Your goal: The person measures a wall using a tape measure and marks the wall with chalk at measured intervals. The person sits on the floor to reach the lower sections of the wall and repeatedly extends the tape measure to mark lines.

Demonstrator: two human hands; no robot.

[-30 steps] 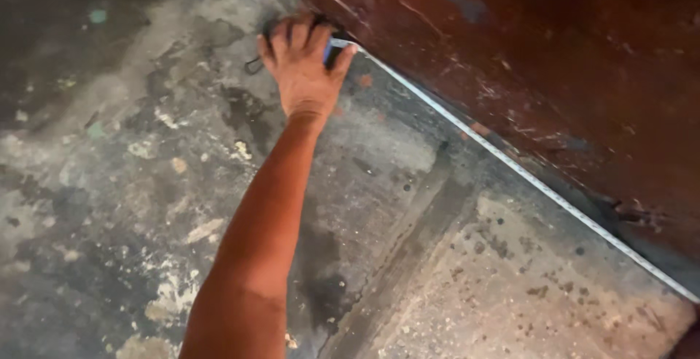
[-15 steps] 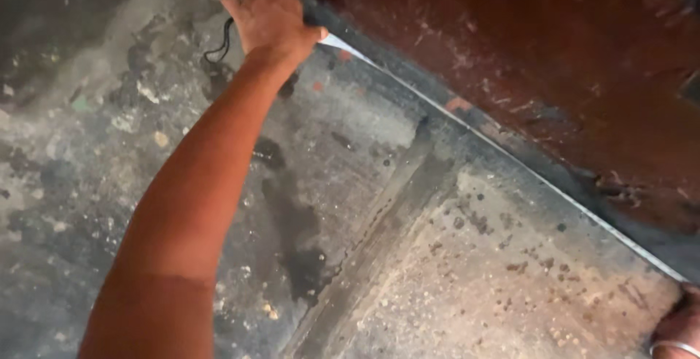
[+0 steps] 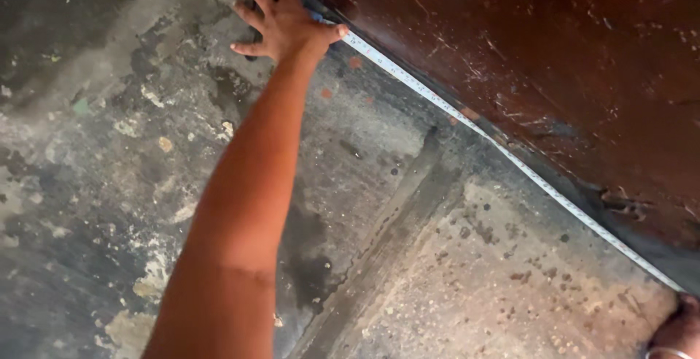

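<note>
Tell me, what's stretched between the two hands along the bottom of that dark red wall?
In the head view, a white measuring tape runs from the left hand to the right hand.

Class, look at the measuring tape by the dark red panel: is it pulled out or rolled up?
Pulled out. The measuring tape runs straight along the foot of the dark red panel, from the left hand to the right hand.

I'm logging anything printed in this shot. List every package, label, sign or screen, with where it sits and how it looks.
No packages, labels, signs or screens show.
Measuring tape: the only printed thing, a thin white strip with small dark marks, stretched along the foot of the dark red-brown panel on the concrete floor.
Left hand: presses its far end down.
Right hand: at its near end, bottom right corner.
</note>
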